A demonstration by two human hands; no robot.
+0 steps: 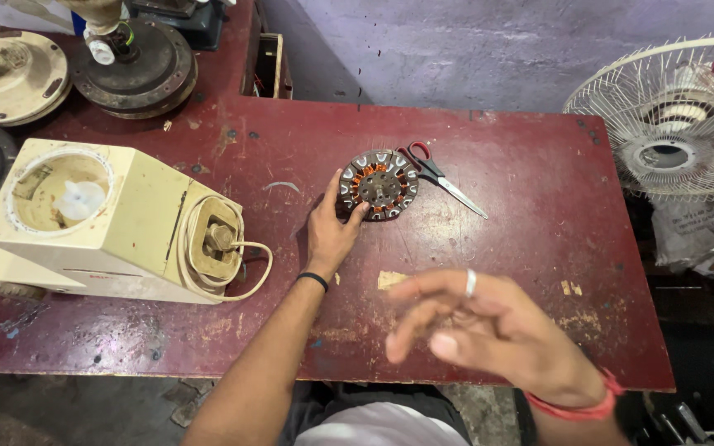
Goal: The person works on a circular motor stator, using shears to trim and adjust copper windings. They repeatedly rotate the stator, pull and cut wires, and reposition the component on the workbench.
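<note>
A round motor stator (378,184) with copper windings lies on the dark red table (522,248). My left hand (332,231) rests flat beside it, thumb and fingertips touching its left rim. My right hand (489,326) hovers blurred above the table's near edge, fingers spread and holding nothing; it wears a ring and a red wristband. Red-handled scissors (440,175) lie shut just right of the stator, touching or nearly touching it.
A cream mixer base (101,223) lies on its side at the left with its cord wound round it. Ceiling fan motor housings (134,66) sit at the back left. A white fan guard (687,116) stands off the table's right end.
</note>
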